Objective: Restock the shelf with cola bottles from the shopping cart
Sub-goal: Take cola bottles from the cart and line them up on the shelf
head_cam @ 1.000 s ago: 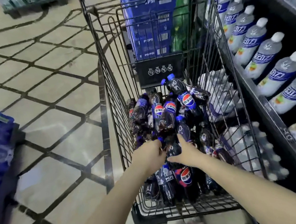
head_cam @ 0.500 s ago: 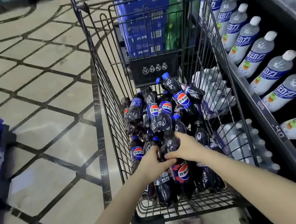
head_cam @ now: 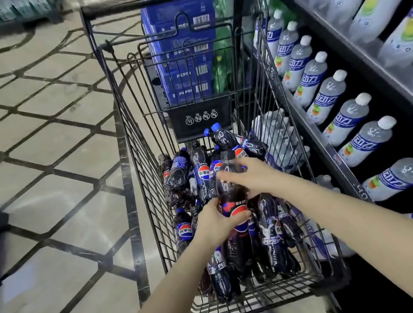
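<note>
Grabbing one bottle (head_cam: 231, 201) out of the pile in the cart (head_cam: 129, 152); left hand (head_cam: 217, 223) is wrapped round its label area, right hand (head_cam: 250, 176) lies over its upper part with fingers curled onto it; the bottle sits tilted up above the other colas, not clear of them yet. Shelf (head_cam: 340, 156) on the right is just beside the cart, full of pale drink bottles (head_cam: 340, 119); can't see a free cola slot from here. My worry: the pile is loose and criss-crossed, so pulling this one could roll its neighbours; a two-handed grip on a slick wet-looking bottle could slip; swinging right, it might knock the cart wire or a shelf bottle.
</note>
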